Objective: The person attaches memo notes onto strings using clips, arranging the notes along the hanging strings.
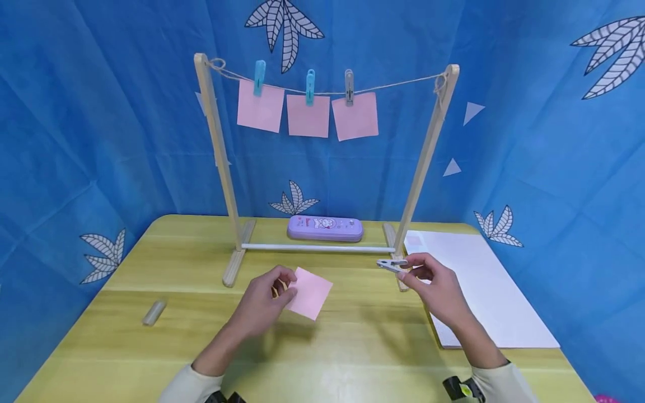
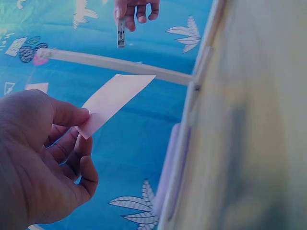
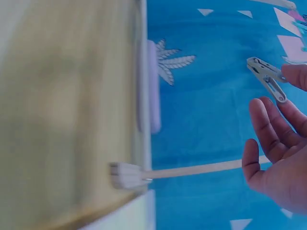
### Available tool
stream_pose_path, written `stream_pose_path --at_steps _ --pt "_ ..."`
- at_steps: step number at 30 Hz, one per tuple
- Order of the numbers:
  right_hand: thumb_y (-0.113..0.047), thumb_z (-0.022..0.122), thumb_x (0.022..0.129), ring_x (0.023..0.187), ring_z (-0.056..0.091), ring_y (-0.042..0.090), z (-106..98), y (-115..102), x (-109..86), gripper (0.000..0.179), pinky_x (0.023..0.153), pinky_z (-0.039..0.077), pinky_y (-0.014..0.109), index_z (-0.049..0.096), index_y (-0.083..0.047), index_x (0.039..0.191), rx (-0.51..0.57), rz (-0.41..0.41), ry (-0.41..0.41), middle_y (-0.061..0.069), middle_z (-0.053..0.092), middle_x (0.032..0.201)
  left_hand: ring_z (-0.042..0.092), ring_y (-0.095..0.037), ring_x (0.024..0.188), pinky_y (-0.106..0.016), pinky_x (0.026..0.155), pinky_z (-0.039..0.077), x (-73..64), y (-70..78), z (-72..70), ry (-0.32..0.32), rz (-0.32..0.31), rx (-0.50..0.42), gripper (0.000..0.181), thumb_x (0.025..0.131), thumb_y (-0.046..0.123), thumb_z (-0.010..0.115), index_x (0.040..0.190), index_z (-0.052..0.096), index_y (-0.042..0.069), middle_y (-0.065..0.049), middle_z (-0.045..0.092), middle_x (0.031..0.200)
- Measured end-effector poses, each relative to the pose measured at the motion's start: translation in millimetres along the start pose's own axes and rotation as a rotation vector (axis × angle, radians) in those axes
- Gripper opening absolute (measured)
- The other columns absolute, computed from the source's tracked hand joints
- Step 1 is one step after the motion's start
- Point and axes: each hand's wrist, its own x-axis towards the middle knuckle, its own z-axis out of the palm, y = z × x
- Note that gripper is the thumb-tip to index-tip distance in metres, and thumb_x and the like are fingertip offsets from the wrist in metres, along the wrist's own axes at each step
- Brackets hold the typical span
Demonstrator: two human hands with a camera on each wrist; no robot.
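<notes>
My left hand [image 1: 267, 299] pinches a pink square paper note [image 1: 311, 294] by one corner between thumb and fingers, above the table. In the left wrist view the note [image 2: 115, 103] slants up from the fingertips. My right hand [image 1: 435, 285] holds a grey clothespin [image 1: 391, 264] by its handle ends, its tip pointing left; the right wrist view shows the clothespin [image 3: 267, 79] between thumb and index finger. Behind both hands, three pink notes [image 1: 308, 117] hang from a string [image 1: 398, 85], two under blue clothespins [image 1: 310, 87] and the right one under a grey clothespin [image 1: 349, 88].
The string spans two wooden posts [image 1: 425, 157], joined low down by a white bar [image 1: 317, 248]. Behind the bar lies a purple pencil case [image 1: 325, 228]. A white board [image 1: 484, 291] covers the table's right side. A small pale stick [image 1: 154, 312] lies at left.
</notes>
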Motion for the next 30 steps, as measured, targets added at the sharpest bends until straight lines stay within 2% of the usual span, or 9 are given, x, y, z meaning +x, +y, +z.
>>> stream_pose_path --at_steps 4,10,12,15,19,22,25,30 --pt "-0.03 0.067 0.091 0.085 0.063 0.004 -13.4 -11.3 10.7 0.03 0.065 0.049 0.023 0.061 -0.012 0.115 -0.066 -0.01 0.058 0.009 0.069 0.108 0.052 -0.015 0.073 -0.023 0.064 0.044 11.2 8.9 -3.5 0.04 0.003 -0.026 0.012 0.091 0.013 0.067 0.101 0.064 0.018 0.001 0.059 0.084" --pt "-0.034 0.063 0.093 0.093 0.062 0.02 -31.4 -29.4 25.0 0.035 0.069 0.048 0.023 0.061 -0.01 0.119 -0.122 -0.067 0.145 0.012 0.068 0.109 0.051 -0.016 0.074 -0.024 0.063 0.042 29.2 22.6 -0.6 0.07 0.016 -0.04 0.011 0.091 0.018 0.068 0.101 0.065 0.019 0.0 0.058 0.083" --pt "-0.035 0.062 0.094 0.092 0.061 0.018 -35.7 -34.1 31.1 0.036 0.07 0.047 0.022 0.061 -0.011 0.12 -0.131 -0.087 0.167 0.012 0.067 0.107 0.05 -0.017 0.073 -0.024 0.063 0.041 34.1 26.5 0.6 0.092 0.017 -0.05 0.011 0.09 0.02 0.069 0.1 0.065 0.019 -0.001 0.058 0.082" --pt "-0.033 0.062 0.094 0.087 0.059 0.007 -41.9 -40.3 39.8 0.036 0.07 0.045 0.021 0.06 -0.01 0.122 -0.114 -0.121 0.194 0.011 0.067 0.107 0.05 -0.017 0.073 -0.024 0.061 0.04 40.3 30.7 1.5 0.126 0.017 -0.073 0.011 0.089 0.02 0.07 0.099 0.066 0.019 -0.001 0.058 0.083" --pt "-0.03 0.063 0.094 0.081 0.056 -0.004 -49.8 -48.5 51.3 0.036 0.069 0.045 0.015 0.059 -0.01 0.123 -0.09 -0.165 0.234 0.009 0.065 0.11 0.05 -0.018 0.072 -0.024 0.061 0.041 48.3 35.9 0.2 0.16 0.051 -0.095 0.011 0.089 0.018 0.07 0.099 0.067 0.017 -0.002 0.059 0.082" --pt "-0.027 0.064 0.094 0.08 0.056 -0.005 -55.6 -56.4 60.5 0.034 0.071 0.045 0.013 0.059 -0.008 0.122 -0.067 -0.209 0.271 0.002 0.063 0.107 0.051 -0.018 0.073 -0.024 0.062 0.042 55.6 41.6 -2.2 0.175 0.087 -0.095 0.012 0.089 0.018 0.07 0.101 0.066 0.016 -0.003 0.061 0.084" --pt "-0.024 0.065 0.092 0.078 0.058 -0.004 -61.7 -65.1 69.4 0.033 0.072 0.045 0.014 0.06 -0.008 0.121 -0.041 -0.248 0.3 -0.01 0.06 0.102 0.052 -0.018 0.075 -0.024 0.063 0.042 63.0 48.7 -4.4 0.175 0.092 -0.085 0.013 0.09 0.019 0.069 0.102 0.066 0.017 -0.002 0.062 0.088" --pt "-0.021 0.067 0.09 0.075 0.057 -0.001 -72.2 -77.0 84.5 0.032 0.065 0.043 0.016 0.062 -0.01 0.12 -0.024 -0.284 0.33 -0.022 0.057 0.09 0.051 -0.019 0.075 -0.026 0.064 0.042 76.0 61.4 -5.4 0.184 0.095 -0.104 0.014 0.09 0.02 0.069 0.103 0.065 0.016 -0.003 0.063 0.091"
